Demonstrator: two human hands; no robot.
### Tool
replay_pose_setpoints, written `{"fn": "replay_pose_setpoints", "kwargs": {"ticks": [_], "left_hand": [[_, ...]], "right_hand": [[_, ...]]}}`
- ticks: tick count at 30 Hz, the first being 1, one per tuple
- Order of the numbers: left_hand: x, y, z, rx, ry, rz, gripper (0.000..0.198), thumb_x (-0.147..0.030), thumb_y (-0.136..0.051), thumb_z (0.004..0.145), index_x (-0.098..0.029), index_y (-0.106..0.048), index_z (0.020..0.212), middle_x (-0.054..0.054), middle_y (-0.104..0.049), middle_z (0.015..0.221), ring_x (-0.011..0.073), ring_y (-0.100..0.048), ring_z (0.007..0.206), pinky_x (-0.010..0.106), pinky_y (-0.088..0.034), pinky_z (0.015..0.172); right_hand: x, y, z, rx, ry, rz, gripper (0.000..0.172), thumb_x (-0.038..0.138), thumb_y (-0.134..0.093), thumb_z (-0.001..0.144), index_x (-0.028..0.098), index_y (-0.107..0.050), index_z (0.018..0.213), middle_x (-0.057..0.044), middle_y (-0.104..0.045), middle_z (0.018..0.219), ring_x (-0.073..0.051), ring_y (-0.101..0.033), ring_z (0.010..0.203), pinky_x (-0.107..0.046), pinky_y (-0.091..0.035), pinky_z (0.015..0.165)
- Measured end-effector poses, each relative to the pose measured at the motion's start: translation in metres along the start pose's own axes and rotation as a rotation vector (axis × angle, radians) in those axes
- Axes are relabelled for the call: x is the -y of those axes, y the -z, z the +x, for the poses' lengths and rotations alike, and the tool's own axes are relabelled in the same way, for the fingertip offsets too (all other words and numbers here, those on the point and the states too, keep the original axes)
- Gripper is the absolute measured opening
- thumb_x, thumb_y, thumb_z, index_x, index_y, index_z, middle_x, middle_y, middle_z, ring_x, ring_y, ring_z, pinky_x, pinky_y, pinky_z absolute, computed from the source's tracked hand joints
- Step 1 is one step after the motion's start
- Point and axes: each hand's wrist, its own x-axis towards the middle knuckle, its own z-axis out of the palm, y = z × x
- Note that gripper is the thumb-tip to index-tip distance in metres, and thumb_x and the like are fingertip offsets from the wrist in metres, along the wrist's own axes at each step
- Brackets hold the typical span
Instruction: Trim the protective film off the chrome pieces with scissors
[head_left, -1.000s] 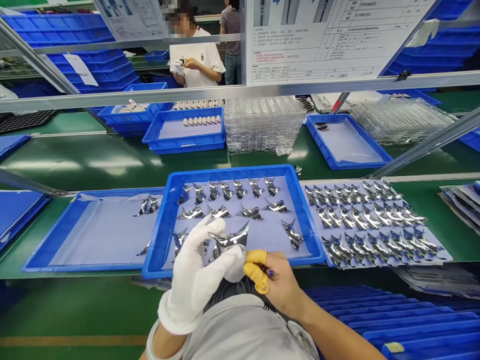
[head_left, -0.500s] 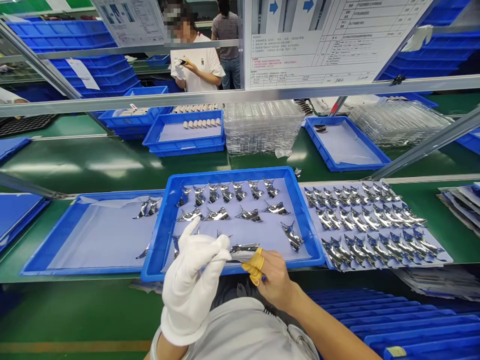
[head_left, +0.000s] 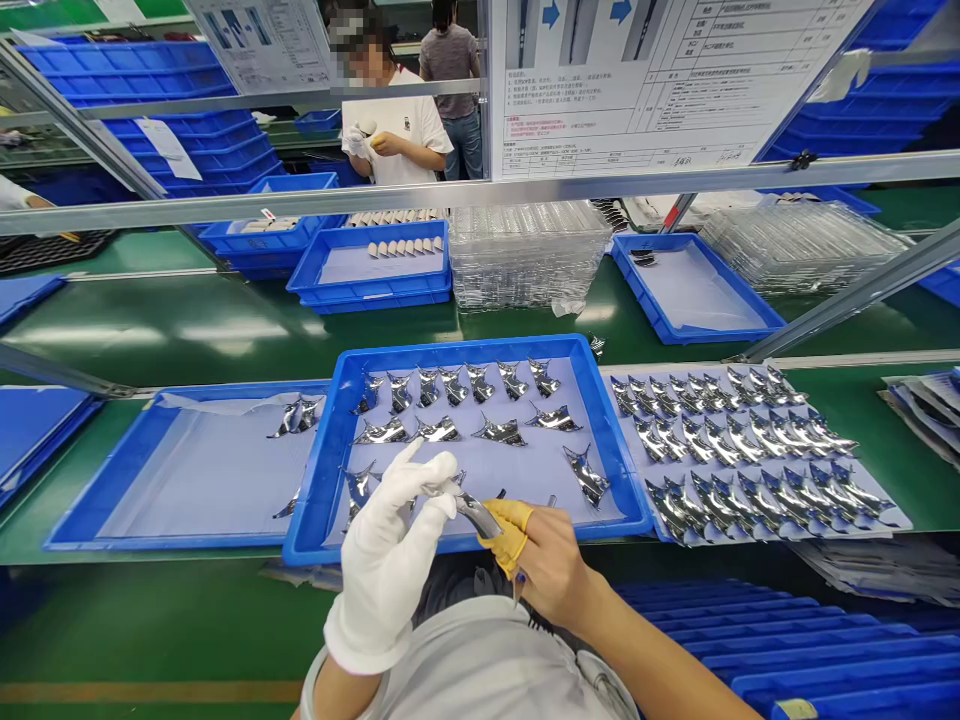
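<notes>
A shiny curved chrome part (head_left: 477,515) is held between my two hands, over the near edge of a blue tray (head_left: 465,348). My left hand (head_left: 397,550), in a white glove, pinches its left end with the thumb and fingertips. At the other end, my right hand (head_left: 544,555) has yellow finger covers and is closed on the part. A thin object sticks out below the right hand; its kind is unclear. Similar chrome parts (head_left: 501,431) lie in rows on the tray's white liner, some partly hidden behind my hands.
To the right, a white sheet (head_left: 896,512) carries rows of chrome parts. On the left stands another blue tray (head_left: 187,480) with a few parts. Clear plastic trays (head_left: 529,260) are stacked behind, beneath a metal rail (head_left: 465,195). A co-worker (head_left: 397,130) handles something across the bench.
The chrome part has turned from nearly level to slanting, its right end lower. My left hand has shifted slightly right, and the right hand has rotated a little.
</notes>
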Motion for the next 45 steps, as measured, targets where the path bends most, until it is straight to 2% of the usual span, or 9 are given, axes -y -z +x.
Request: {"fn": "replay_pose_setpoints", "kwargs": {"ticks": [5, 10, 15, 22, 26, 32, 35, 41, 45], "left_hand": [[0.005, 0.0, 0.001, -0.029, 0.117, -0.011, 0.034, -0.017, -0.066, 0.092, -0.034, -0.071, 0.12, -0.003, -0.078, 0.106, 0.018, -0.067, 0.117, 0.037, -0.047, 0.113], [0.011, 0.0, 0.001, 0.036, 0.24, 0.053, 0.042, -0.022, -0.07, 0.089, -0.033, -0.067, 0.129, 0.002, -0.07, 0.131, 0.0247, -0.059, 0.13, 0.04, -0.047, 0.113], [0.017, -0.002, 0.008, -0.028, 0.262, 0.114, 0.029, -0.029, -0.069, 0.09, -0.029, -0.073, 0.119, 0.004, -0.074, 0.121, 0.0267, -0.059, 0.13, 0.043, -0.046, 0.111], [0.019, 0.022, 0.032, -0.214, 0.5, 0.295, 0.036, -0.051, -0.063, 0.09, -0.023, -0.075, 0.109, 0.005, -0.077, 0.113, 0.0257, -0.07, 0.106, 0.039, -0.051, 0.096], [0.026, 0.029, 0.032, -0.154, 0.56, 0.305, 0.044, -0.056, -0.063, 0.088, -0.022, -0.073, 0.114, 0.006, -0.077, 0.109, 0.0261, -0.069, 0.105, 0.039, -0.05, 0.095], [0.037, 0.017, 0.026, -0.029, 0.572, 0.236, 0.044, -0.055, -0.066, 0.086, -0.023, -0.071, 0.115, 0.006, -0.075, 0.117, 0.0269, -0.067, 0.111, 0.04, -0.048, 0.1], [0.037, 0.015, 0.026, -0.006, 0.59, 0.257, 0.045, -0.057, -0.066, 0.084, -0.023, -0.071, 0.114, 0.006, -0.075, 0.117, 0.0282, -0.066, 0.113, 0.042, -0.047, 0.104], [0.044, 0.013, 0.024, 0.066, 0.648, 0.151, 0.052, -0.058, -0.07, 0.081, -0.019, -0.069, 0.115, 0.011, -0.073, 0.121, 0.0311, -0.064, 0.116, 0.047, -0.044, 0.108], [0.044, 0.004, 0.022, 0.165, 0.63, 0.135, 0.049, -0.055, -0.069, 0.083, -0.018, -0.07, 0.114, 0.012, -0.073, 0.12, 0.0306, -0.064, 0.118, 0.048, -0.043, 0.111]], "right_hand": [[-0.004, -0.001, -0.001, 0.009, 0.013, -0.008, 0.025, 0.006, -0.045, 0.095, 0.013, -0.068, 0.103, -0.014, -0.075, 0.093, -0.019, -0.072, 0.082, -0.027, -0.057, 0.063], [-0.006, -0.006, -0.005, 0.026, -0.051, -0.008, 0.024, 0.003, -0.048, 0.089, 0.016, -0.067, 0.095, -0.009, -0.072, 0.08, -0.019, -0.07, 0.07, -0.027, -0.051, 0.055], [-0.008, -0.011, -0.005, 0.064, -0.127, 0.09, 0.02, 0.012, -0.047, 0.099, 0.017, -0.066, 0.098, -0.007, -0.072, 0.078, -0.017, -0.066, 0.064, -0.027, -0.049, 0.054], [-0.046, -0.02, -0.011, 0.596, -0.74, -0.112, 0.02, 0.014, -0.05, 0.1, 0.017, -0.07, 0.097, -0.006, -0.072, 0.088, -0.016, -0.064, 0.066, -0.025, -0.049, 0.059], [-0.051, -0.047, -0.02, 0.772, -0.879, -0.273, 0.014, 0.007, -0.058, 0.094, 0.011, -0.071, 0.092, -0.011, -0.073, 0.088, -0.022, -0.07, 0.074, -0.033, -0.053, 0.07], [-0.048, -0.085, -0.028, 1.001, -0.969, -0.336, 0.023, 0.031, -0.066, 0.1, 0.013, -0.066, 0.113, -0.007, -0.069, 0.109, -0.021, -0.069, 0.093, -0.04, -0.059, 0.083], [-0.067, -0.068, -0.034, 0.996, -1.025, -0.399, 0.026, 0.032, -0.065, 0.1, 0.014, -0.065, 0.119, -0.009, -0.067, 0.116, -0.022, -0.068, 0.098, -0.041, -0.059, 0.085], [-0.124, 0.011, -0.052, 0.822, -1.187, -0.662, 0.032, 0.032, -0.064, 0.1, 0.015, -0.061, 0.127, -0.011, -0.064, 0.124, -0.024, -0.068, 0.102, -0.044, -0.059, 0.087], [-0.14, 0.036, -0.051, 0.746, -1.147, -0.576, 0.024, 0.028, -0.065, 0.1, 0.013, -0.065, 0.118, -0.01, -0.068, 0.116, -0.023, -0.069, 0.098, -0.042, -0.059, 0.086]]}}
